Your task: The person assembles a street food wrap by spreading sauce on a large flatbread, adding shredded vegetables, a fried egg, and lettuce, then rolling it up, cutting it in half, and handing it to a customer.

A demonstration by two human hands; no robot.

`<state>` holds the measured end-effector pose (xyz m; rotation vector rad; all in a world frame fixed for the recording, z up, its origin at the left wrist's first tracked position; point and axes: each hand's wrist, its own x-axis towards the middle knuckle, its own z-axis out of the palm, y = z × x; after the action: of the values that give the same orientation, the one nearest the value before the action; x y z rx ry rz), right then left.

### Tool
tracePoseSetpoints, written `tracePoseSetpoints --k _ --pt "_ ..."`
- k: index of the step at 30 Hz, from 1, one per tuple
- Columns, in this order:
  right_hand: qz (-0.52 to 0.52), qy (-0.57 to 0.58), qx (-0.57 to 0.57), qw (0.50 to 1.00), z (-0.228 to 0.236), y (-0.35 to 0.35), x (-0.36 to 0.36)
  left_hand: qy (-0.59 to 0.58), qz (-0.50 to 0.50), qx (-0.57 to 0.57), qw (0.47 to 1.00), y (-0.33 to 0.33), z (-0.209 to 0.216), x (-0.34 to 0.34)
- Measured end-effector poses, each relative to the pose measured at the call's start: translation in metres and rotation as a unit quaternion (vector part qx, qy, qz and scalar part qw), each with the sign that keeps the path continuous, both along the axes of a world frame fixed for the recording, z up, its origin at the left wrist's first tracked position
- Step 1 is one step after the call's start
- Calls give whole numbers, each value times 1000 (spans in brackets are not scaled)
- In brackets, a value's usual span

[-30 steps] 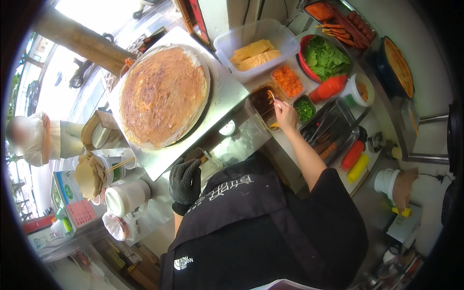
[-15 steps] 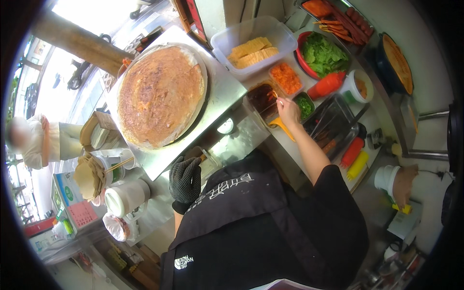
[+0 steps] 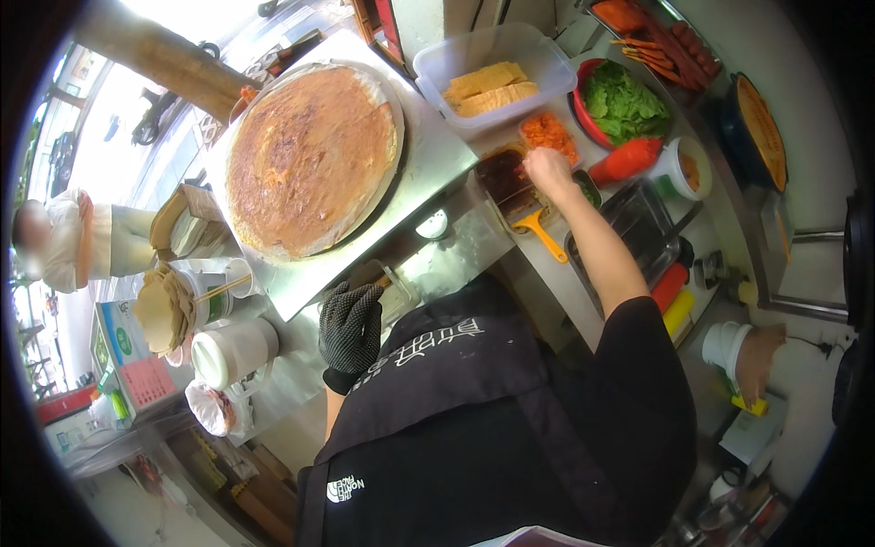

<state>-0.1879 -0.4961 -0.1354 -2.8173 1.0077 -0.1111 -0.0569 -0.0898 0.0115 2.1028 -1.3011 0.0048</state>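
Note:
A large round browned crepe (image 3: 310,159) lies on a round griddle set in a steel counter (image 3: 428,169). My left hand (image 3: 351,328), in a black glove, rests at the counter's near edge with its fingers loosely spread and nothing in it. My right hand (image 3: 550,171) reaches out with fingers curled down. It hovers between a tub of dark sauce (image 3: 501,173) and a small tub of green bits (image 3: 589,189), just below a tub of orange shreds (image 3: 550,132). What the fingers pinch is hidden. An orange-handled tool (image 3: 542,234) lies under my wrist.
Behind stand a clear box of yellow fried sheets (image 3: 488,87), a red bowl of lettuce (image 3: 624,105), a red squeeze bottle (image 3: 629,159) and a dark metal tray (image 3: 638,223). Paper bags and white tubs (image 3: 232,351) sit at the left. A person in white (image 3: 68,242) stands outside.
My right hand has moved away from me, from over the dark sauce tub toward the green and orange tubs. The gloved left hand has stayed at the counter edge.

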Motion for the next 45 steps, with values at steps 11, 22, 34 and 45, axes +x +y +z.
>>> tracePoseSetpoints --k 11,22,34,45 --pt "-16 -48 76 996 -4 38 31 1 24 14 1000 8 -2 -2" --pt "-116 -267 136 947 -5 46 -19 -3 9 6 1000 5 -3 2" --pt "11 -231 45 972 -41 64 -1 9 -6 18 1000 -3 -1 7" --pt "-70 -218 35 973 -26 60 -24 11 4 -1 1000 -5 -3 8"
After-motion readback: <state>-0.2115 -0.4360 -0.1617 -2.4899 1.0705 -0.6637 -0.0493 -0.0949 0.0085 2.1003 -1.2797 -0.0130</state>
